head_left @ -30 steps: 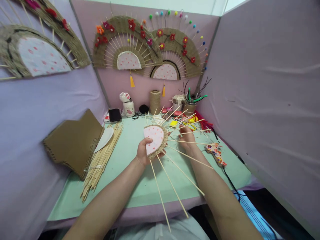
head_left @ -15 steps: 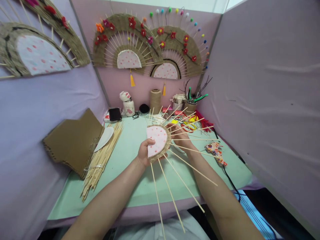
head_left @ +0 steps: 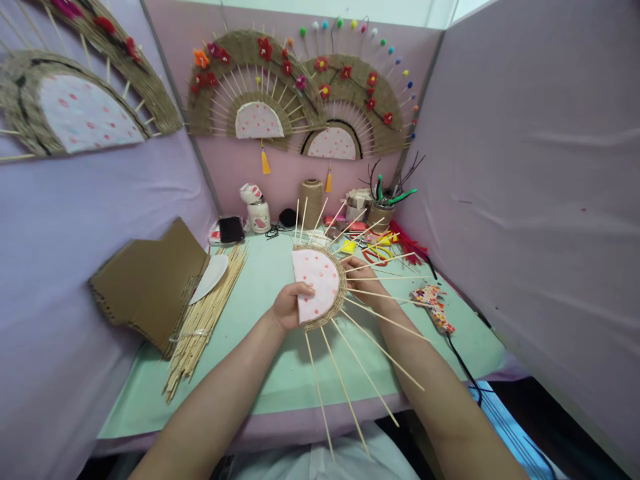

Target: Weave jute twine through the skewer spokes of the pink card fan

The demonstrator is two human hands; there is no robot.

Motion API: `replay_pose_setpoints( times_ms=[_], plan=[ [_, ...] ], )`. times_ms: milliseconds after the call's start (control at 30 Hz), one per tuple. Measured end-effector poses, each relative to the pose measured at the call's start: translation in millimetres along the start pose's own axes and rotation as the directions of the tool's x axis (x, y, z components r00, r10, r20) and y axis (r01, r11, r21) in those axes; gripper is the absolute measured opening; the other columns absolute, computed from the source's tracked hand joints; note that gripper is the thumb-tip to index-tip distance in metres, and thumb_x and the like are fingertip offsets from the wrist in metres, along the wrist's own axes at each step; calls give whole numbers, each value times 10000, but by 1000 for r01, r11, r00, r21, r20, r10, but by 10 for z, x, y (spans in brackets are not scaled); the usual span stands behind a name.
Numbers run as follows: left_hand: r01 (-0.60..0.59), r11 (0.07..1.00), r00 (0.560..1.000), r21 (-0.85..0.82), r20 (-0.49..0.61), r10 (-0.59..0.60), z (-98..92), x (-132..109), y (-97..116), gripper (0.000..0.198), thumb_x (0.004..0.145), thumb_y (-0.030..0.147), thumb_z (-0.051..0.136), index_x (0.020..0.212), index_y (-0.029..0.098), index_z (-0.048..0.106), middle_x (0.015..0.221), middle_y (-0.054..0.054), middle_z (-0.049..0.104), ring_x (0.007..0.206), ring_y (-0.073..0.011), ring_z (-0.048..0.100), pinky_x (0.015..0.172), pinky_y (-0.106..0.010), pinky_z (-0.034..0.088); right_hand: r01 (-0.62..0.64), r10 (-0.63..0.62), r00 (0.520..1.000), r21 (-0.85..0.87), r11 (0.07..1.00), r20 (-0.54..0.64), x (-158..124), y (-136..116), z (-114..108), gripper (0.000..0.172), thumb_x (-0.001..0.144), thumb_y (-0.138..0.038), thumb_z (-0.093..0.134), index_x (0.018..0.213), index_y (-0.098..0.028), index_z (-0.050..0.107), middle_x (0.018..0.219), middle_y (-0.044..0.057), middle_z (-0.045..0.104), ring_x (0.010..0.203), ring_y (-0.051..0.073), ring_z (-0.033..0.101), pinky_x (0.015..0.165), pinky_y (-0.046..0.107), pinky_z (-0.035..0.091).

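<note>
My left hand (head_left: 290,305) grips a half-round fan (head_left: 320,273) by its straight edge, thumb on the front and the other fingers hidden behind. White cloth with pink dots covers its middle, with a band of twine (head_left: 342,283) around the curve. Several thin bamboo sticks (head_left: 367,335) spread out from that band, toward the back, the right and my lap. At the fan's right edge, behind the sticks, my right hand (head_left: 361,275) has its fingers curled in against the twine band. What those fingers pinch is hidden.
Left on the green table lie a stick bundle (head_left: 205,327), a white half-round piece (head_left: 210,279) and brown cardboard (head_left: 150,280). A twine spool (head_left: 311,200), jar (head_left: 259,217) and tool pot (head_left: 381,215) stand behind. At right lies a flower-patterned glue gun (head_left: 433,303). Finished fans (head_left: 255,43) hang on the wall.
The fan has turned slightly and its sticks have swung with it. My left thumb lies a little lower on the cloth; my right hand has shifted slightly down and right along the rim.
</note>
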State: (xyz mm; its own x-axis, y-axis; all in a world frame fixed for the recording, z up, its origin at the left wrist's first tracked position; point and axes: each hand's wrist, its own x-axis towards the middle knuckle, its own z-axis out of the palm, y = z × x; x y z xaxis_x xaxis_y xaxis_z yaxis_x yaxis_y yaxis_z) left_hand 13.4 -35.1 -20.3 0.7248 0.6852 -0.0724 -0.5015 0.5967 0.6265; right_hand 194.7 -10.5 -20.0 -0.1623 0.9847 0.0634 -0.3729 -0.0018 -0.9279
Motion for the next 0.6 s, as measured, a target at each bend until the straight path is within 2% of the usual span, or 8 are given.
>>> replay_pose_setpoints(
  times_ms=[100, 233, 333, 433, 600],
  plan=[
    [-24, 997, 997, 75, -70, 30, -41, 6, 27, 576, 623, 48, 538, 1198, 61, 559, 961, -156, 705, 887, -274, 667, 835, -389, 488, -3, 3, 1000, 8, 1000, -2, -2, 5, 10, 260, 581, -371, 775, 680, -191, 616, 649, -22, 619, 543, 104, 528, 521, 244, 402],
    [-116, 981, 970, 156, -194, 145, -15, 12, 64, 510, 645, 23, 570, 1153, 64, 588, 960, -146, 708, 822, -253, 679, 783, -344, 502, 0, 0, 1000, 23, 1000, 4, 3, 3, 18, 249, 573, -352, 778, 674, -193, 614, 632, -29, 614, 540, 102, 526, 536, 247, 413],
    [-145, 985, 939, 90, -301, 166, 38, 16, 109, 421, 717, 145, 568, 1129, 64, 594, 917, -136, 716, 794, -244, 682, 803, -360, 503, 16, -16, 1000, -5, 1000, -16, 22, 21, 10, 238, 581, -353, 772, 666, -191, 620, 642, -20, 619, 567, 109, 543, 571, 257, 430],
    [-177, 984, 933, -33, -325, 157, 64, 21, 157, 415, 771, 264, 524, 1131, 65, 584, 918, -138, 715, 840, -254, 678, 846, -385, 491, 44, -45, 999, -69, 997, -19, 49, 63, -10, 221, 599, -348, 763, 658, -186, 625, 631, -23, 607, 579, 102, 540, 599, 255, 431],
    [-126, 989, 935, -72, -341, 94, 28, 22, 179, 437, 733, 192, 502, 1139, 44, 565, 889, -142, 717, 845, -264, 678, 872, -412, 473, 79, -82, 997, -178, 981, -10, 92, 155, -55, 237, 627, -388, 742, 681, -180, 643, 644, -9, 609, 593, 109, 531, 590, 256, 418]
  ],
)
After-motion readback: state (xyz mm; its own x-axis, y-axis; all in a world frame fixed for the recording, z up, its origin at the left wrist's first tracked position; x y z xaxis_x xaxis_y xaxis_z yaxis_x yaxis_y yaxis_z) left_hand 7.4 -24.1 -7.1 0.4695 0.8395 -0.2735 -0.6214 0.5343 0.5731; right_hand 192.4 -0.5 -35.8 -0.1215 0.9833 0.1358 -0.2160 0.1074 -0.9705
